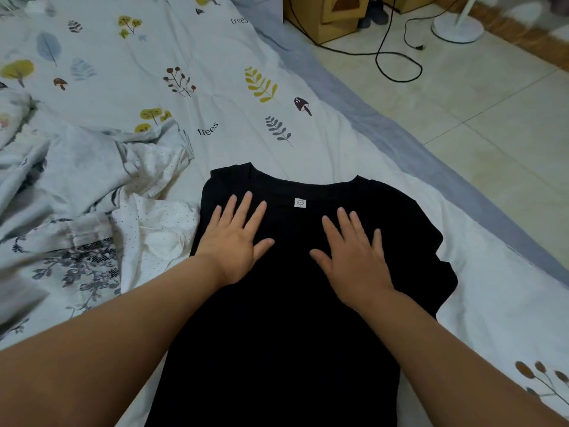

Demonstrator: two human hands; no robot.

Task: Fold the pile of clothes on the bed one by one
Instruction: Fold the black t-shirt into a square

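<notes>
A black T-shirt lies flat on the bed, neckline away from me, with a small white label at the collar. Its left side looks folded in along a straight edge, and its right sleeve spreads out to the right. My left hand rests flat on the shirt's upper left, fingers spread. My right hand lies flat on the upper right, fingers spread too. Neither hand grips the cloth. A rumpled pile of clothes lies to the left: a white dotted garment and a grey floral one.
The bed sheet is white with leaf and mushroom prints, and its grey border runs diagonally at the right. Beyond it is tiled floor with a black cable, a white fan base and cardboard boxes.
</notes>
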